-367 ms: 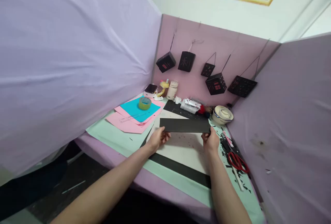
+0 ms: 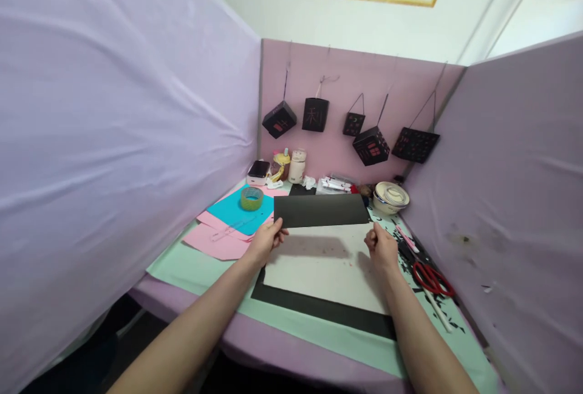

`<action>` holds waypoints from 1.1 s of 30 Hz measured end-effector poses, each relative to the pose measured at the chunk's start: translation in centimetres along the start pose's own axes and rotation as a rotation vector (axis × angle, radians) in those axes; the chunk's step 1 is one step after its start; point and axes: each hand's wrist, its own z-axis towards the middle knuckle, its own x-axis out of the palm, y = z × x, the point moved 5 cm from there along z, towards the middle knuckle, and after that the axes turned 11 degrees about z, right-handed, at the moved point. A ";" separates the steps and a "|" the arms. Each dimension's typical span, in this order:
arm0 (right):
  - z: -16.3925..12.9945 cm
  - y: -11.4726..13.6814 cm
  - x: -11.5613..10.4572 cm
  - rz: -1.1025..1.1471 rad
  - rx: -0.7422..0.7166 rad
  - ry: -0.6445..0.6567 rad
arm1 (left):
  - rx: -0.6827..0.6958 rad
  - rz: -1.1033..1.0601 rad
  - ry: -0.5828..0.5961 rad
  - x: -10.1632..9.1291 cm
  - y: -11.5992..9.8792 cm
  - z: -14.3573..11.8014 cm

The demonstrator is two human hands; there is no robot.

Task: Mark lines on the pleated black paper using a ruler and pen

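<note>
A stiff black paper strip (image 2: 321, 210) is held up above a whitish sheet (image 2: 319, 266). My left hand (image 2: 264, 241) pinches it at its lower left corner, thumb in front. Just off its lower right corner is my right hand (image 2: 382, 247), fingers curled in and apart from the paper by a small gap; nothing shows in them. Under the whitish sheet lies a larger black sheet (image 2: 319, 314), whose front border sticks out. The strip throws a soft shadow on the whitish sheet.
On the left are pink papers (image 2: 218, 247), a blue sheet (image 2: 223, 207) and a tape roll (image 2: 252, 198). Red-handled scissors (image 2: 432, 278) lie among black scraps on the right. Bowls (image 2: 390, 198) and a cream bottle (image 2: 297, 167) stand behind. Black paper lanterns (image 2: 371, 146) hang at the back.
My right hand has come off the strip's right end and moved slightly right. The left hand still holds the strip, now tilted with more of its face showing. The view has shifted.
</note>
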 end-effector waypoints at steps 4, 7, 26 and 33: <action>0.2 0.7 1.4 0.136 0.121 0.030 | 0.005 -0.005 0.112 1.5 -1.3 2.3; -0.5 0.7 3.6 0.239 0.230 0.156 | 0.002 -0.013 0.206 3.7 -1.6 3.7; -3.4 -0.2 4.2 0.267 0.063 0.290 | -0.318 0.162 0.551 6.1 2.2 2.6; -2.5 -0.8 2.5 0.278 0.197 0.169 | 0.220 0.353 0.414 5.7 0.0 2.7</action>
